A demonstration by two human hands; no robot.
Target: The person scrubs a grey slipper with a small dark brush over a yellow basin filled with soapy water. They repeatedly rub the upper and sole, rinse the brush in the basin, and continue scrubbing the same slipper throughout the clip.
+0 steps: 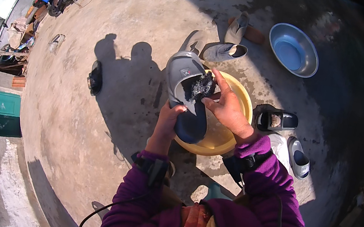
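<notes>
My left hand [167, 120] grips a grey slide slipper [180, 63] by the edge of its dark footbed, thumb on top. The slipper is held over the left part of a yellow basin [249, 112], its strap end pointing away from me. In my right hand [231, 112] is a dark, wet-looking scrubbing pad [203, 87], pinched between fingers and thumb. The pad touches the slipper at the opening of the strap, and part of the footbed is hidden beneath it. Liquid shows inside the basin.
A metal basin [312, 57] sits beyond on the right. Several cloth shoes [226, 53] lie past the yellow basin. A black slipper [290, 122] and a grey slipper [299, 158] rest at right, near a white bag [280, 148]. Another dark slipper [95, 78] lies left.
</notes>
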